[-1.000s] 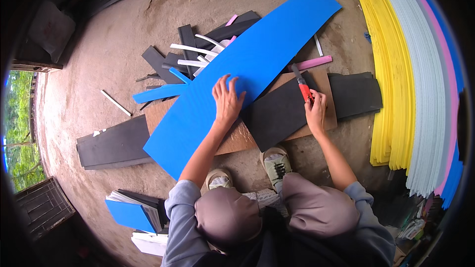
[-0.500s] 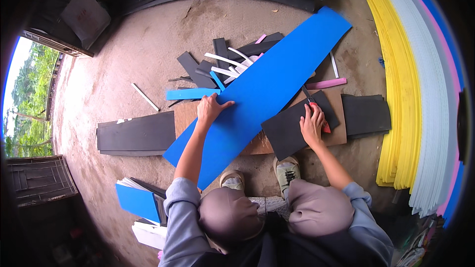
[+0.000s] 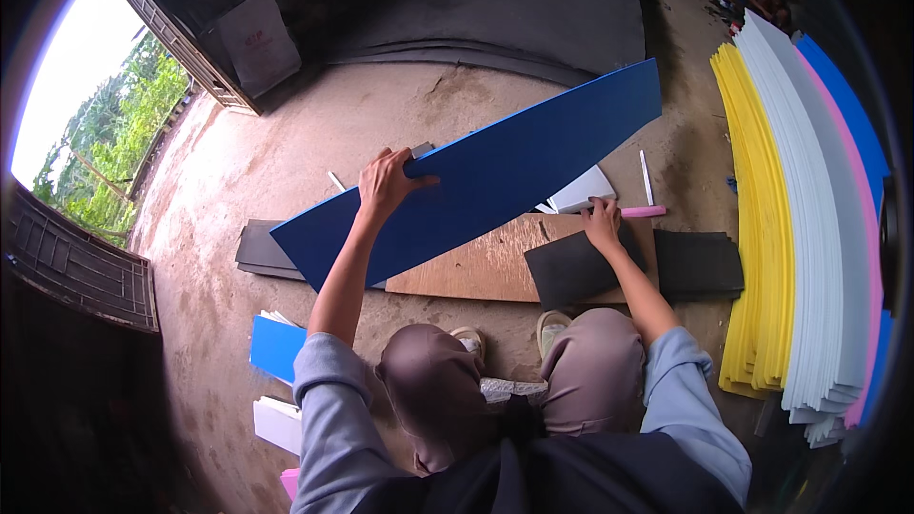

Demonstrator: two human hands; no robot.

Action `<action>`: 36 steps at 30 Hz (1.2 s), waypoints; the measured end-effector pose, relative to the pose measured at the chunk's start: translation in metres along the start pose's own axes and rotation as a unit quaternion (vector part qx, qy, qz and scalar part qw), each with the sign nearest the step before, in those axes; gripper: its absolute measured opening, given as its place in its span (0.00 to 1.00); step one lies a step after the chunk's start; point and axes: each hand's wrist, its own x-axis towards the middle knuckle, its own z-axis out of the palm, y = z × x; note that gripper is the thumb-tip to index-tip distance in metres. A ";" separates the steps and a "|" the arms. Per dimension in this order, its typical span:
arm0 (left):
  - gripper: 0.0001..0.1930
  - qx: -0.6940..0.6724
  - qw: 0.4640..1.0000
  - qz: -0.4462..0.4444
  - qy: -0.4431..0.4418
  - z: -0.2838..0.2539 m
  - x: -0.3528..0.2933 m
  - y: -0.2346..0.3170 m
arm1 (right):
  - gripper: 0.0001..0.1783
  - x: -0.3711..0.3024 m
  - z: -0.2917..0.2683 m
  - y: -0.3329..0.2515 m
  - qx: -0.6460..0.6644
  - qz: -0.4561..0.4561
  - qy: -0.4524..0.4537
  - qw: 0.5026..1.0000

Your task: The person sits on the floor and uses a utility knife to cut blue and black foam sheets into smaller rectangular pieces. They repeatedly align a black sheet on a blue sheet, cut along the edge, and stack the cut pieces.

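A long blue foam sheet is lifted and tilted, its far right end raised toward the back. My left hand is closed around its upper edge, with the thumb on the near face. My right hand has curled fingers at the corner of a white foam piece, above a dark foam sheet. Whatever the right fingers grip is hidden. Beneath lies a wooden board with a scuffed surface. The lifted sheet hides most of the offcuts behind it.
Dark sheets lie at the board's right end. Stacks of yellow sheets and white sheets stand at the right. Wide black sheets lie at the back. A pink strip lies past my right hand; blue pieces stand at left.
My left hand has raised and tilted the blue sheet off the board. My right hand has moved slightly farther away; the red-handled cutter beneath it no longer shows. A white foam piece has come into view.
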 end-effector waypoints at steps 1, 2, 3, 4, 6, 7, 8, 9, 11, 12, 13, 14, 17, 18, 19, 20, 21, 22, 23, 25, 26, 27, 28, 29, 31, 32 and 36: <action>0.32 0.009 1.000 -0.016 -0.002 -0.014 -0.004 0.000 | 0.21 0.010 -0.002 -0.008 0.033 -0.014 0.009 0.999; 0.31 -0.001 1.000 -0.030 0.008 -0.025 -0.008 -0.002 | 0.20 0.021 -0.006 -0.019 0.052 -0.007 0.004 0.999; 0.31 -0.010 0.999 -0.044 0.020 -0.037 -0.012 -0.004 | 0.20 0.033 -0.010 -0.031 0.079 -0.043 0.019 0.996; 0.30 -0.024 0.998 -0.055 0.034 -0.048 -0.014 -0.005 | 0.19 0.047 -0.014 -0.036 0.102 -0.081 0.037 0.991; 0.30 -0.050 0.991 -0.096 0.085 -0.067 -0.021 -0.006 | 0.20 0.067 -0.022 -0.067 0.137 -0.127 0.057 0.981; 0.31 -0.059 0.986 -0.116 0.108 -0.076 -0.025 -0.008 | 0.20 0.072 -0.028 -0.086 0.192 -0.148 0.044 0.969; 0.31 -0.061 0.980 -0.136 0.134 -0.084 -0.028 -0.008 | 0.20 0.074 -0.036 -0.106 0.245 -0.167 0.029 0.955; 0.32 -0.064 0.973 -0.155 0.160 -0.090 -0.028 -0.007 | 0.20 0.078 -0.043 -0.127 0.291 -0.156 -0.002 0.944; 0.32 -0.067 0.953 -0.208 0.211 -0.098 -0.032 0.000 | 0.26 0.066 -0.057 -0.177 0.402 -0.149 -0.056 0.902; 0.32 -0.085 0.936 -0.230 0.253 -0.098 -0.032 0.005 | 0.28 0.060 -0.066 -0.198 0.430 -0.123 -0.092 0.890; 0.32 -0.107 0.916 -0.250 0.296 -0.097 -0.030 0.010 | 0.31 0.058 -0.075 -0.216 0.454 -0.098 -0.125 0.877; 0.31 -0.134 0.893 -0.266 0.338 -0.096 -0.024 0.020 | 0.33 0.060 -0.081 -0.229 0.473 -0.072 -0.154 0.864; 0.30 -0.196 0.831 -0.293 0.431 -0.091 -0.027 0.041 | 0.36 0.035 -0.110 -0.283 0.577 0.100 -0.190 0.788; 0.29 -0.220 0.808 -0.302 0.456 -0.089 -0.027 0.049 | 0.35 0.032 -0.117 -0.295 0.630 0.162 -0.137 0.747; 0.27 -0.233 0.796 -0.296 0.473 -0.085 -0.027 0.058 | 0.35 0.036 -0.123 -0.298 0.593 0.149 -0.079 0.787; 0.28 -0.273 0.796 -0.291 0.456 -0.082 -0.030 0.063 | 0.34 0.041 -0.129 -0.302 0.553 0.136 -0.021 0.822; 0.29 -0.312 0.794 -0.285 0.437 -0.079 -0.034 0.067 | 0.34 0.046 -0.135 -0.306 0.510 0.122 0.037 0.851; 0.30 -0.352 0.791 -0.279 0.416 -0.074 -0.037 0.074 | 0.33 0.055 -0.140 -0.308 0.451 0.088 0.113 0.881; 0.27 -0.346 0.798 -0.259 0.420 -0.064 -0.037 0.080 | 0.33 0.066 -0.147 -0.311 0.391 0.054 0.189 0.899; 0.27 -0.403 0.794 -0.209 0.403 -0.052 -0.038 0.090 | 0.32 0.076 -0.159 -0.304 0.301 -0.004 0.257 0.918; 0.27 -0.428 0.791 -0.185 0.397 -0.052 -0.037 0.091 | 0.32 0.078 -0.169 -0.303 0.280 -0.032 0.250 0.926; 0.23 -0.525 0.729 -0.179 0.400 -0.054 -0.032 0.083 | 0.32 0.081 -0.174 -0.299 0.258 -0.060 0.242 0.933; 0.21 -0.586 0.674 -0.199 0.404 -0.059 -0.024 0.067 | 0.32 0.083 -0.174 -0.293 0.245 -0.099 0.275 0.924; 0.20 -0.654 0.612 -0.217 0.390 -0.063 -0.017 0.043 | 0.32 0.083 -0.171 -0.285 0.233 -0.139 0.303 0.914; 0.19 -0.747 0.517 -0.205 0.363 -0.064 -0.021 0.012 | 0.31 0.082 -0.165 -0.259 0.201 -0.215 0.349 0.890; 0.19 -0.773 0.496 -0.173 0.354 -0.068 -0.029 -0.001 | 0.30 0.084 -0.163 -0.247 0.185 -0.226 0.342 0.893; 0.19 -0.849 0.396 -0.194 0.292 -0.048 -0.052 -0.029 | 0.25 0.088 -0.158 -0.217 0.067 -0.223 0.262 0.937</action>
